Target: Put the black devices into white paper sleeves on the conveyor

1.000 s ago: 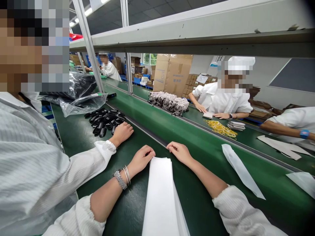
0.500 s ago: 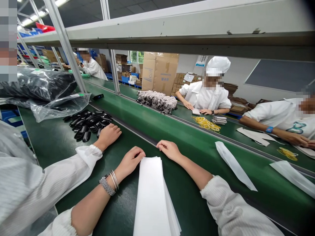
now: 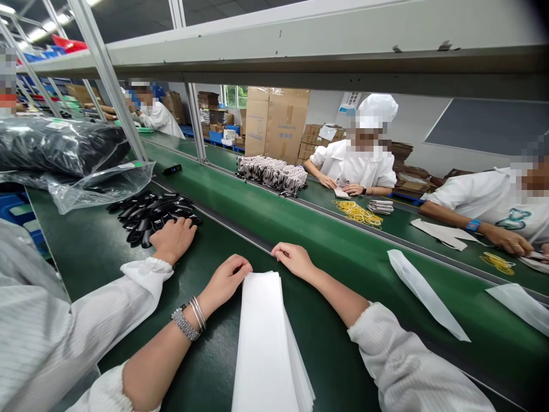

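A stack of long, thin white strips (image 3: pixel 261 343) lies lengthwise on the green bench in front of me, its lower layers fanned out to the right. My left hand (image 3: pixel 229 277), with a watch and bangles at the wrist, is closed, thumb and forefinger pinching at the stack's far left corner. Beyond the far right corner, my right hand (image 3: pixel 294 258) rests with curled fingers at the metal edge of the conveyor. It is apart from the stack, and I see nothing in it.
At left, a co-worker's hand (image 3: pixel 175 239) reaches by a pile of black plastic parts (image 3: pixel 143 212). A clear bag of black items (image 3: pixel 64 146) lies behind. The conveyor (image 3: pixel 343 240) carries a white strip (image 3: pixel 424 292) and another. Across it, co-workers sit near yellow rubber bands (image 3: pixel 358 213). A shelf (image 3: pixel 300 43) hangs overhead.
The white strips on the conveyor have shifted right. The co-worker's hand at left has moved left, nearer the black parts, with fingers more spread. My hands have hardly moved.
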A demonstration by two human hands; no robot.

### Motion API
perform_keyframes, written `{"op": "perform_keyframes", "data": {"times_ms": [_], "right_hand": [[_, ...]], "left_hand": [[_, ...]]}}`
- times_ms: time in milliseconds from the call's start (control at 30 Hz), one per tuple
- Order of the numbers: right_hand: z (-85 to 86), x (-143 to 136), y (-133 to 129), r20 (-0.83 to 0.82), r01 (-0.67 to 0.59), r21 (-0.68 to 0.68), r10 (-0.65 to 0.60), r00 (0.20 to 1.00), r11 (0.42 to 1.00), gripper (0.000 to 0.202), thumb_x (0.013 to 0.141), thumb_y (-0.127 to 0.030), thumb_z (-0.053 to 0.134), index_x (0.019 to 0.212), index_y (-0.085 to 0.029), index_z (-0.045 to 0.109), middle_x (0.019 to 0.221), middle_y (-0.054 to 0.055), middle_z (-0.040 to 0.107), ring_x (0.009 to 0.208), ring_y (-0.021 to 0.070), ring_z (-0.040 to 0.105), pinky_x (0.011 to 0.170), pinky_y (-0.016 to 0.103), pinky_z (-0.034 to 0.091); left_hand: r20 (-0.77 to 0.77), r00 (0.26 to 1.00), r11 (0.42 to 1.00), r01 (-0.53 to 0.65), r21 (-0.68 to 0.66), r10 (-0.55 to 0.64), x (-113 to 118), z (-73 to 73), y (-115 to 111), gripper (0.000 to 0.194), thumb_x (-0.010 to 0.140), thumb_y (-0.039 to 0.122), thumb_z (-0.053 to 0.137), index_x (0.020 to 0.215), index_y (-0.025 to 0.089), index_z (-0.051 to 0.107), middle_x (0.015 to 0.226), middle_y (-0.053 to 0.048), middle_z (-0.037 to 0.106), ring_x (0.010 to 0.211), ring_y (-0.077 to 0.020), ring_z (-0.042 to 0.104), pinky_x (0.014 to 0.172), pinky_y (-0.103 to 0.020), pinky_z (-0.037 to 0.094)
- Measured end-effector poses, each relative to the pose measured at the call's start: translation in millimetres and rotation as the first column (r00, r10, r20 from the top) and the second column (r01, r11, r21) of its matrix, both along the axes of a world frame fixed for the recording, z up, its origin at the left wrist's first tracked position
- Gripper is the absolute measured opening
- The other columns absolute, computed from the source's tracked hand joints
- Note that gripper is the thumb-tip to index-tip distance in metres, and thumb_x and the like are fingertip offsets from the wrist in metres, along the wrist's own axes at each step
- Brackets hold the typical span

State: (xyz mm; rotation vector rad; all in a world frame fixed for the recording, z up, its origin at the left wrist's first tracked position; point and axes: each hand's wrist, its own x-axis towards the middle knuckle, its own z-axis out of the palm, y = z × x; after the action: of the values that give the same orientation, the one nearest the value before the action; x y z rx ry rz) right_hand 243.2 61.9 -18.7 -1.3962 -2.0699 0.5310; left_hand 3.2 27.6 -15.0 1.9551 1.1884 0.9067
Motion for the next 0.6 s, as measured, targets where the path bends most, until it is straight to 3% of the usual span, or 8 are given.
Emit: {"op": "perform_keyframes", "data": {"times_ms": [600], "right_hand": [[-1.2, 0.7, 1.4, 0.011, -0.005, 0.007, 0.005, 1.000, 1.000, 0.022, 0.088, -0.020, 0.048, 0.090, -0.026, 0.070, 0.078, -0.004, 0.070, 0.069, 0.0123, 0.060, 0.063, 0.023, 0.037]], "left_hand": [[-0.004, 1.000, 0.999, 0.007, -0.042, -0.007, 1.1, 0.4, 0.2, 0.029, 0.091, 0.039, 0.045, 0.082, 0.018, 0.063, 0.086, -0.003, 0.057, 0.081, -0.0173, 0.055, 0.074, -0.029, 0.043]]}}
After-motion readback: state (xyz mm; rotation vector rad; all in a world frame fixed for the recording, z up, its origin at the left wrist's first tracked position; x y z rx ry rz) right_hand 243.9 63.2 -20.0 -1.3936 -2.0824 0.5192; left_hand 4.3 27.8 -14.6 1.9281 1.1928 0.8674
